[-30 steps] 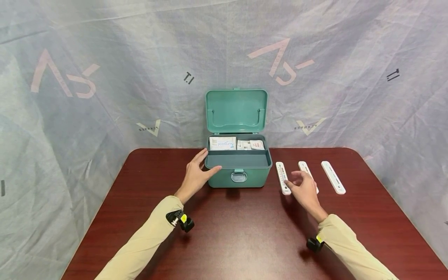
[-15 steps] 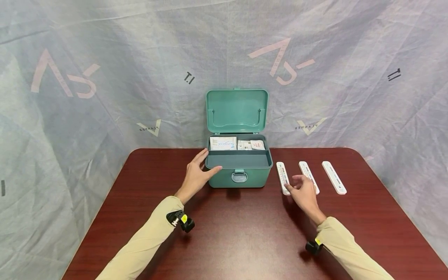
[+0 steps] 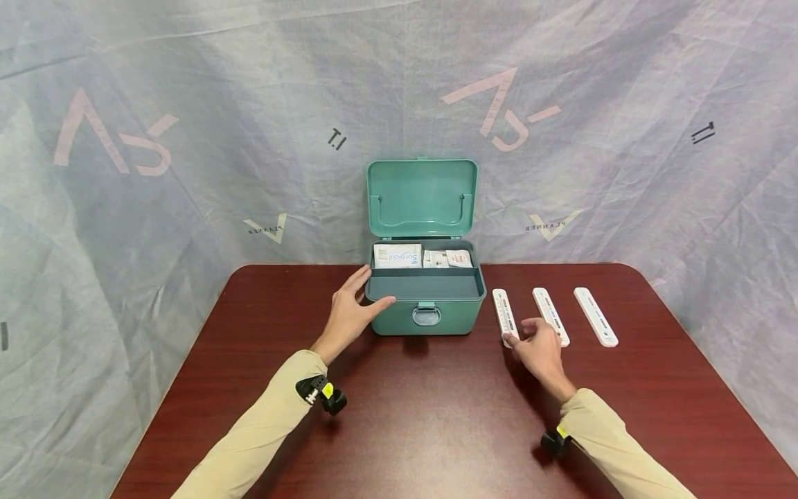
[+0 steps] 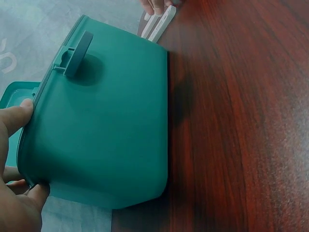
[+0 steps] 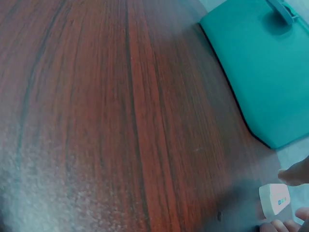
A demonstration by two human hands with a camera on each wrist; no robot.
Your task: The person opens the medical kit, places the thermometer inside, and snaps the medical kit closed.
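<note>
An open green storage box point(image 3: 389, 322) stands near the table's back, its lid point(image 3: 422, 194) raised. My left hand point(image 3: 349, 312) rests at its front left corner; the left wrist view shows the thumb point(image 4: 21, 113) at the front rim and a fingertip point(image 4: 41, 193) by the side wall. Three white strip thermometers lie right of the box: a left one point(image 3: 501, 308), a middle one point(image 3: 544, 301) and a right one point(image 3: 595, 317). My right hand point(image 3: 541, 350) hovers around the left one's near end point(image 5: 274, 199), thumb and fingers on opposite sides, with no firm grip visible.
A paper packet printed "Surgicol" point(image 3: 397, 256) and small white packets point(image 3: 447, 258) sit in the box's rear compartments. The front tray point(image 3: 424, 285) shows a bare grey floor. A printed grey cloth point(image 3: 299, 90) hangs behind the dark red table point(image 3: 411, 409).
My right hand has shifted slightly nearer to me and left, down to the near end of the left thermometer. The left hand and the box stay still.
</note>
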